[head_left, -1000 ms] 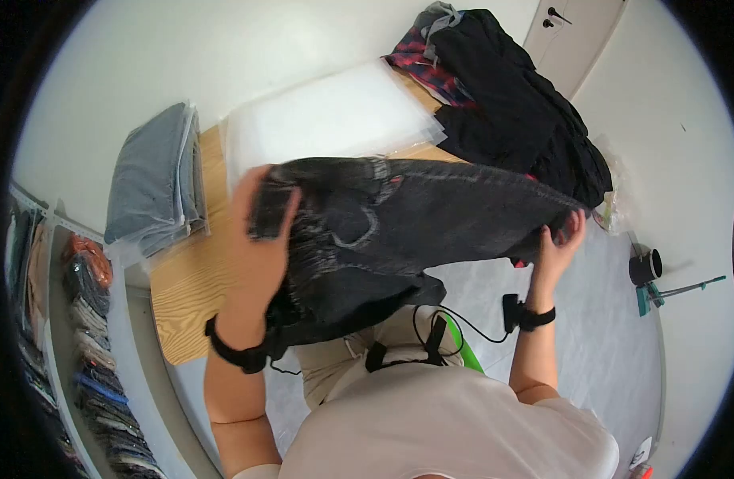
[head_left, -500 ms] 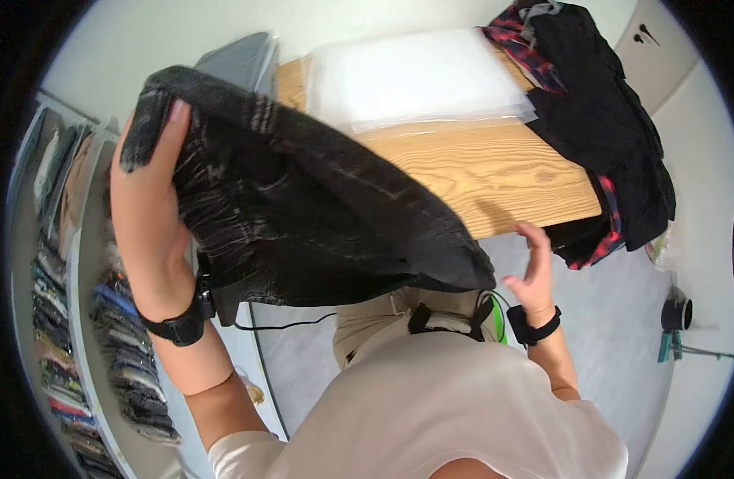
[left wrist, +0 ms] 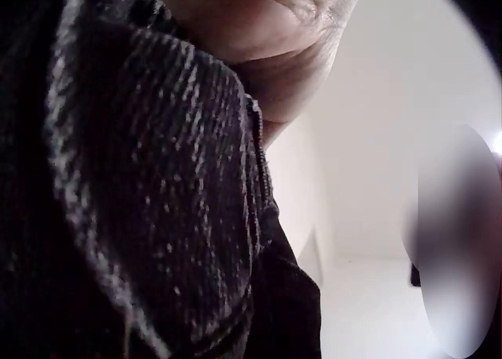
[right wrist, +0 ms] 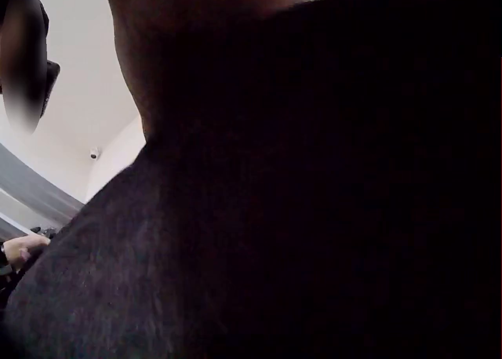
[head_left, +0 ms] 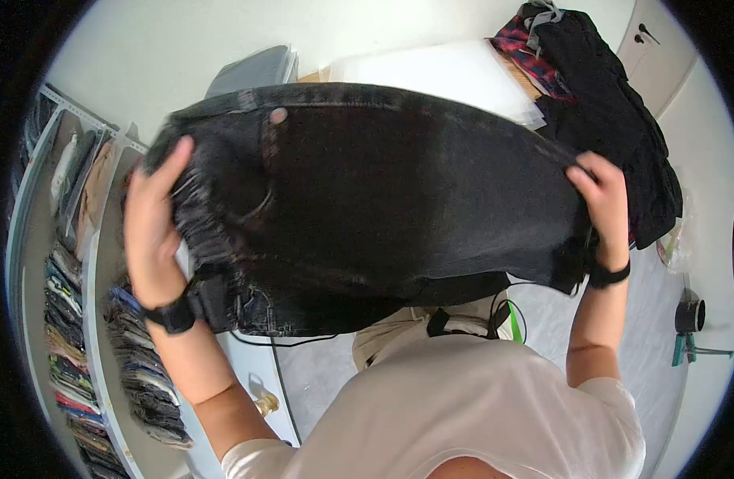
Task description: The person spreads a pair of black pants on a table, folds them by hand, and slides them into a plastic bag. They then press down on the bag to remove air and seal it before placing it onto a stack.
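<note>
At the frame's right, the right hand (head_left: 609, 201), clear of the jeans (head_left: 383, 188) half a second ago, now pinches one end. They span the middle, stretching to the left hand (head_left: 153, 227), which grips the other end.

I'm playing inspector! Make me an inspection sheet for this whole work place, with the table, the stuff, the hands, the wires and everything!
Surface: wooden table, mostly hidden behind the garment; plastic sheets lie on it.
Job's things: dark denim garment, held spread between both hands.
Clutter: dark clothes heap at the table's right end; folded grey clothing at the left.
Left hand: grips the garment's gathered end.
Right hand: pinches the other end.
Cables: black cable below the garment; its far end is hidden.
Surroundings: shelved clothes left, door upper right.
</note>
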Motion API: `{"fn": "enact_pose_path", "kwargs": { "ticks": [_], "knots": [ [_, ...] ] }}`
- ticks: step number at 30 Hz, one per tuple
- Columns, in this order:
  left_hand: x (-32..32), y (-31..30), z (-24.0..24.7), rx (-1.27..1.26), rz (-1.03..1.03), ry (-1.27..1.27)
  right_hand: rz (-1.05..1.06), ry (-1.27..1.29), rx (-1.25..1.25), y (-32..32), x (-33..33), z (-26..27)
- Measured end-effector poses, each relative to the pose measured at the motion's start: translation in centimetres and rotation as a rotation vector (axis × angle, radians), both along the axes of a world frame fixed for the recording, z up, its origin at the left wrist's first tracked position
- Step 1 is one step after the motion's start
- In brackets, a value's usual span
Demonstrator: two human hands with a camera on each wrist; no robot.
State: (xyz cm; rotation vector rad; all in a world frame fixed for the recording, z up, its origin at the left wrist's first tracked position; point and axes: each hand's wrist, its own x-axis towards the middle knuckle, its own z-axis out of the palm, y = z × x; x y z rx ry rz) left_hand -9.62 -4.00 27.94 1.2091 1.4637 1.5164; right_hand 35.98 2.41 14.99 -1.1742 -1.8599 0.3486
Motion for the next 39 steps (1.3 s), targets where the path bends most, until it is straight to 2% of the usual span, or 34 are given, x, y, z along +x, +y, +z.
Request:
{"fn": "enact_pose_path", "kwargs": {
  "ticks": [1, 3, 4, 6, 8, 9, 10, 11, 12, 13, 14, 15, 17, 19, 20, 22, 23, 24, 25, 26, 27, 28, 29, 30, 31, 32, 33, 35, 37, 39],
  "knots": [
    [-1.4, 2.0, -1.7, -0.064, -0.014, 0.031, 0.015, -0.046, -0.089, 1.9, 0.3, 0.8],
    [-2.1, 5.2, -5.0, -0.064, -0.051, 0.066, 0.032, -0.213, -0.062, 5.5, 0.0, 1.7],
    [-3.0, 6.9, -6.8, -0.108, 0.035, 0.223, 0.001, -0.254, -0.12, 6.8, -0.6, 2.3],
    [-4.5, 9.3, -10.5, -0.146, 0.019, 0.178, -0.029, -0.298, -0.174, 8.9, -1.2, 2.6],
    [-6.4, 10.5, -12.8, -0.136, 0.021, 0.193, 0.359, -0.386, -0.462, 10.3, -0.5, 1.6],
    [-6.6, 10.1, -13.5, -0.073, 0.066, 0.108, 0.502, -0.398, -0.643, 9.0, -0.9, 2.3],
    [-6.9, 9.7, -14.0, -0.009, 0.11, 0.019, 0.597, -0.3, -0.607, 7.4, -1.1, 1.3],
    [-7.8, 9.2, -14.5, 0.068, 0.152, -0.046, 0.501, -0.463, -0.712, 6.6, 0.1, -0.7],
    [-6.6, 7.5, -12.9, 0.056, 0.249, -0.064, 0.548, -0.258, -0.975, 4.6, 0.0, -1.4],
    [-5.0, 5.4, -11.3, 0.102, 0.263, -0.112, 0.362, -0.74, -1.079, 3.9, 0.7, -2.8],
    [-4.1, 4.2, -10.5, 0.18, 0.34, -0.044, 0.434, -0.739, -1.085, 2.4, 1.2, -4.7],
    [-6.0, 3.5, -11.1, 0.188, 0.405, -0.051, 0.509, -0.733, -1.093, 0.4, 1.5, -7.2],
    [-8.7, 1.2, -11.5, 0.174, 0.348, -0.128, 0.571, -0.546, -1.029, -3.8, 4.5, -16.5],
    [-9.7, -0.4, -11.4, 0.184, 0.378, -0.14, 0.529, -0.312, -1.065, -7.8, 5.9, -22.9],
    [-10.1, -0.8, -11.5, 0.183, 0.376, -0.148, 0.523, -0.318, -1.067, -8.6, 6.3, -22.6],
    [-10.7, -1.4, -11.3, 0.172, 0.385, -0.096, 0.212, 0.053, -1.319, -9.4, 6.9, -20.6],
    [-10.4, -1.7, -11.1, 0.177, 0.384, -0.096, 0.125, -0.075, -1.062, -9.0, 8.6, -18.2],
    [-9.7, -1.8, -10.7, 0.165, 0.396, -0.107, -0.079, 0.009, -1.14, -8.4, 9.6, -14.0],
    [-9.0, -1.8, -10.3, 0.158, 0.407, -0.118, -0.205, 0.131, -0.856, -8.8, 12.1, -12.6],
    [-8.0, -1.9, -9.8, 0.173, 0.433, -0.132, -0.25, 0.297, -0.694, -8.7, 13.6, -9.2],
    [-7.9, -2.0, -9.7, 0.183, 0.442, -0.122, -0.504, 0.236, -0.522, -8.2, 14.6, -6.0],
    [-8.1, -2.1, -10.2, 0.171, 0.459, -0.129, -0.733, 0.017, -0.353, -8.1, 12.8, -0.5],
    [-8.5, -1.9, -10.6, 0.164, 0.476, -0.139, -0.761, 0.139, -0.127, -7.5, 11.7, 2.8],
    [-8.8, -1.5, -10.9, 0.213, 0.434, -0.175, -0.85, 0.028, 0.085, -6.3, 12.4, 4.9],
    [-8.8, -1.3, -10.7, 0.187, 0.423, -0.215, -0.865, -0.159, 0.267, -4.6, 13.0, 6.9],
    [-9.0, -0.8, -10.9, 0.169, 0.405, -0.239, -0.771, -0.25, 0.249, -2.3, 13.4, 8.9],
    [-9.3, -0.2, -11.1, 0.147, 0.387, -0.262, -0.722, -0.294, 0.352, 0.4, 11.7, 10.1],
    [-9.9, 0.9, -12.3, 0.087, 0.377, -0.279, -0.652, -0.415, 0.296, 6.0, 8.1, 11.7],
    [-12.4, 2.3, -15.1, 0.051, 0.34, -0.202, -0.492, -0.499, 0.322, 11.7, 5.6, 10.6],
    [-12.6, 3.1, -16.4, -0.008, 0.324, -0.174, -0.387, -0.518, 0.131, 18.1, 5.8, 7.1]
  ]
}}
